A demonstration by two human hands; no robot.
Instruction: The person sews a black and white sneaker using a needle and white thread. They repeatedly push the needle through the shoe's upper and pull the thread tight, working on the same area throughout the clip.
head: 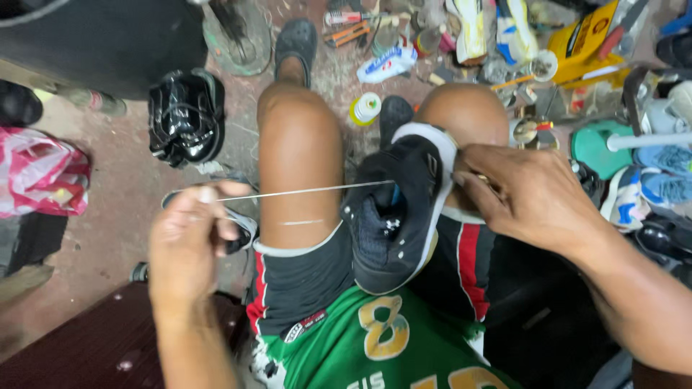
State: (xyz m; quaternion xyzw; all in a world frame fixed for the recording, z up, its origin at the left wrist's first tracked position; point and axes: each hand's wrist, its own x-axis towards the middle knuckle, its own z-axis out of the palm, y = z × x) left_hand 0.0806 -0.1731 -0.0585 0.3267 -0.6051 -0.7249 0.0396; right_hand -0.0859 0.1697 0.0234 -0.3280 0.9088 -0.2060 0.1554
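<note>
1. The left hand [189,241] is pinching a thin pale thread [310,191] between thumb and closed fingers, drawing it taut out to the side, away from the shoe.
2. The right hand [530,194] is closing its fingers around the white sole edge of the dark sneaker [396,216], pressing it against the knee; whether a needle or awl is sitting in those fingers is hidden.
3. The sneaker is lying between the two hands, wedged between the person's thighs, opening turned toward the left hand and sole toward the right.
4. It is looking black with a white rubber rim and a dark blue lining; the upper is sagging a little, so it is likely soft and light, while the sole rim seems stiffer and is the surer place to grip.
5. The thread is probably strong under tension but thin enough to bite into skin, so wrapping or pinching near its end suits it.
6. Beyond the left hand, a glossy black shoe [186,115] is resting on the floor [108,216].
7. Beyond the right hand, a thread spool [365,108], tubes and tools are lying scattered.
</note>
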